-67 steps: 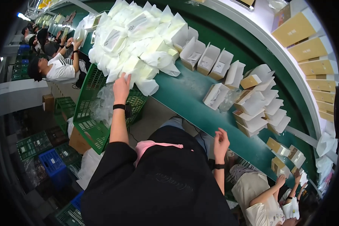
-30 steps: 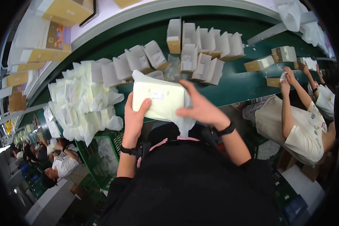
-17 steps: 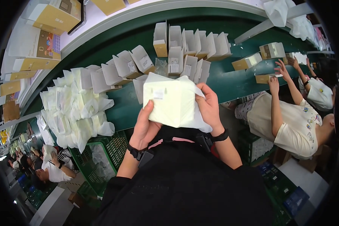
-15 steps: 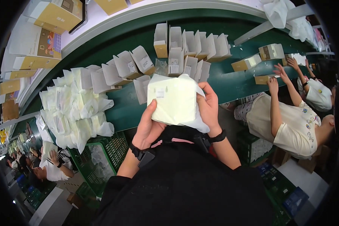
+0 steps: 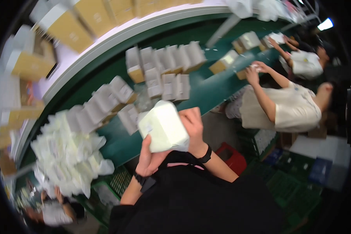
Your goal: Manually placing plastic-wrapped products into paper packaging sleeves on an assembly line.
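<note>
I hold a pale, bag-wrapped white package [image 5: 163, 126] in front of my chest with both hands. My left hand [image 5: 150, 158] grips it from below, fingers curled under its lower edge. My right hand [image 5: 195, 128] clasps its right side, a black band on that wrist. The package is tilted, one flat face toward the camera. Just beyond it, on the green conveyor belt [image 5: 206, 87], stand rows of similar small white boxes [image 5: 162, 72].
A heap of white bagged packages [image 5: 68, 152] lies on the belt to my left. Brown cartons [image 5: 89, 17] line the far shelf. A person in a cream top [image 5: 288, 105] works at the belt on my right. A red crate [image 5: 232, 158] and green crates sit below.
My head has swung right, so the belt and boxes shifted left in view. The package has stayed in both hands and turned more edge-on, with my left hand lower beneath it.
</note>
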`<state>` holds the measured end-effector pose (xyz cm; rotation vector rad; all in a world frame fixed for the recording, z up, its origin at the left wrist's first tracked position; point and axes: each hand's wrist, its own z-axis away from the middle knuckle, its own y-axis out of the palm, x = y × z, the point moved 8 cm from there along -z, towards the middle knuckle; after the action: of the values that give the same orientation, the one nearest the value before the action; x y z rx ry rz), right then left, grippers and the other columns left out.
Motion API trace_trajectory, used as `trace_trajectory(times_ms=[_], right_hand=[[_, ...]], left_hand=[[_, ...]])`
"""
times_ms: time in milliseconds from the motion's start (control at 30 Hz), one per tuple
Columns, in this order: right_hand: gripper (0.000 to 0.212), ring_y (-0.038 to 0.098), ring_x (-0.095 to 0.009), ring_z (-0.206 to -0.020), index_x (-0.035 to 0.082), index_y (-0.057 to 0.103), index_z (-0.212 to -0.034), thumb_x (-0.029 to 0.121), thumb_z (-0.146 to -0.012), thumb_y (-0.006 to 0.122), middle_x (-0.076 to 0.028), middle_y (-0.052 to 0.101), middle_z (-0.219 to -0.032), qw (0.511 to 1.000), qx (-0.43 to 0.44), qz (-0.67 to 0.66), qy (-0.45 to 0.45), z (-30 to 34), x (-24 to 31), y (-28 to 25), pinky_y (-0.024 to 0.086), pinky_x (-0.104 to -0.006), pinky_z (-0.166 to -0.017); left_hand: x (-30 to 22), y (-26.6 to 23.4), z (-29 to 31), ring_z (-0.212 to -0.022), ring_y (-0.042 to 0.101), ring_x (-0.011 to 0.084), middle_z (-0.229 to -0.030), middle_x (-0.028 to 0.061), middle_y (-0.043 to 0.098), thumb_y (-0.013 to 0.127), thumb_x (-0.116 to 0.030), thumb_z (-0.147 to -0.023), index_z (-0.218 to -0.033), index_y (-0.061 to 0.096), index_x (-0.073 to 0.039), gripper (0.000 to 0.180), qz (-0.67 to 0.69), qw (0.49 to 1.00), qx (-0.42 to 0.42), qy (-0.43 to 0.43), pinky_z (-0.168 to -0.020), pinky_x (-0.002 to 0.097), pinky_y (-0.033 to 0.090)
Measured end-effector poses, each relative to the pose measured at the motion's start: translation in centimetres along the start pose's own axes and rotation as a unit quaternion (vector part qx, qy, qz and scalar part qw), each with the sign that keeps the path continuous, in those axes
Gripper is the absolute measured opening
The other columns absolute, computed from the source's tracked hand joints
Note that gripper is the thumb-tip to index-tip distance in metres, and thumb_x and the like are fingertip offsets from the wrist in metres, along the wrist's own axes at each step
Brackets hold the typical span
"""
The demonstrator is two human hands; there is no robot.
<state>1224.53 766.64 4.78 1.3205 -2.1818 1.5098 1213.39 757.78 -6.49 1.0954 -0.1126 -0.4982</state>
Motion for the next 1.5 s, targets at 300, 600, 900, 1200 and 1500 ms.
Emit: trace_trajectory(times_ms=[300, 600, 900, 1200, 1500], right_hand=[[0.066, 0.056, -0.019, -0.127, 0.002, 0.043, -0.150, 0.026, -0.096, 0.071, -0.007, 0.059, -0.138, 0.546, 0.073, -0.704, 0.448, 7.1, -7.7, 3.0, 0.045, -0.0348, -0.108], [0.080, 0.058, -0.023, -0.128, 0.001, 0.041, -0.148, 0.024, -0.083, 0.082, -0.011, 0.057, -0.140, 0.621, 0.021, -0.643, 0.448, 9.1, -20.2, -2.8, 0.048, -0.0387, -0.107], [0.065, 0.060, -0.022, -0.123, 0.000, 0.042, -0.146, 0.010, -0.090, 0.074, -0.013, 0.059, -0.137, 0.771, -0.069, -0.445, 0.451, 5.8, -27.2, -3.3, 0.048, -0.0361, -0.104], [0.068, 0.063, -0.024, -0.119, -0.001, 0.045, -0.141, 0.013, -0.084, 0.078, -0.016, 0.064, -0.130, 0.909, -0.030, -0.222, 0.352, 4.1, -23.7, -3.8, 0.050, -0.0361, -0.099], [0.066, 0.070, -0.044, -0.101, 0.003, 0.050, -0.133, 0.025, -0.079, 0.080, -0.027, 0.071, -0.105, 0.943, 0.163, -0.037, 0.289, 0.8, -21.8, -1.9, 0.056, -0.0494, -0.082]], left_hand=[[-3.5, 0.3, -2.7, -0.132, 0.052, 0.0264, -0.142, 0.0152, 0.053, 0.076, -0.025, -0.091, -0.151, 0.034, 0.001, 0.078, -0.450, 0.882, -0.062, 0.122, -0.112, 0.0397, 0.041], [-1.4, 9.1, -13.4, -0.114, 0.063, 0.0223, -0.118, 0.0202, 0.065, 0.063, -0.028, -0.101, -0.139, 0.044, 0.002, 0.052, -0.638, 0.765, 0.053, 0.072, -0.100, 0.0347, 0.049], [-4.2, 4.8, -23.7, -0.082, 0.068, 0.0453, -0.089, 0.0262, 0.070, 0.061, -0.026, -0.094, -0.094, 0.070, 0.002, 0.030, -0.925, 0.307, -0.187, 0.121, -0.072, 0.0550, 0.056], [2.5, 3.4, -23.9, -0.079, 0.067, 0.0502, -0.080, 0.0310, 0.067, 0.053, -0.024, -0.097, -0.081, 0.067, 0.005, 0.036, -0.851, 0.490, -0.149, 0.119, -0.075, 0.0574, 0.056], [3.7, 0.1, -23.4, -0.079, 0.067, 0.0493, -0.080, 0.0303, 0.067, 0.049, -0.018, -0.099, -0.078, 0.066, 0.004, 0.035, -0.742, 0.634, -0.156, 0.152, -0.073, 0.0568, 0.056]])
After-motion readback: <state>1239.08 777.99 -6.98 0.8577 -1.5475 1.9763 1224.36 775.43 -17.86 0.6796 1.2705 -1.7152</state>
